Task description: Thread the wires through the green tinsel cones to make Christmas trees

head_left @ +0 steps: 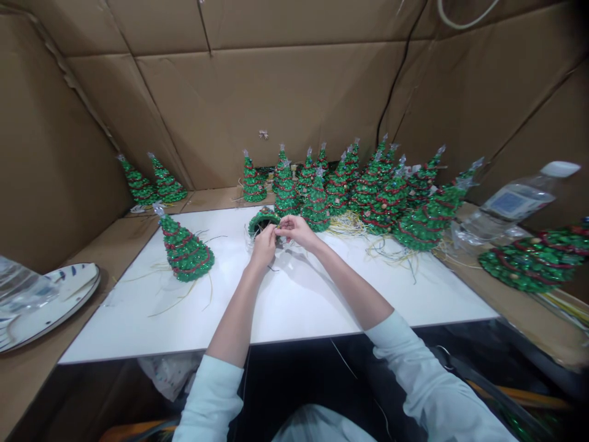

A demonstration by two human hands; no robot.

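Observation:
A green tinsel tree lies tipped over on the white board, its dark open base [264,219] facing me and thin wires sticking out. At that base my left hand [265,242] is closed, with fingertips pinched on something small, perhaps a wire. My right hand [295,231] meets it there, thumb and finger pinched together at the same spot. What the fingertips hold is too small to make out. To the left, a green tree with red garland and a clear star [186,250] stands on the board, with loose yellow wires around its base.
Several finished-looking trees [338,190] stand along the back and right of the white board [304,307], among yellow wires. Two more trees [168,181] are at the back left. A plate [78,294] lies far left; a plastic bottle [515,199] stands at right. Cardboard walls surround the board.

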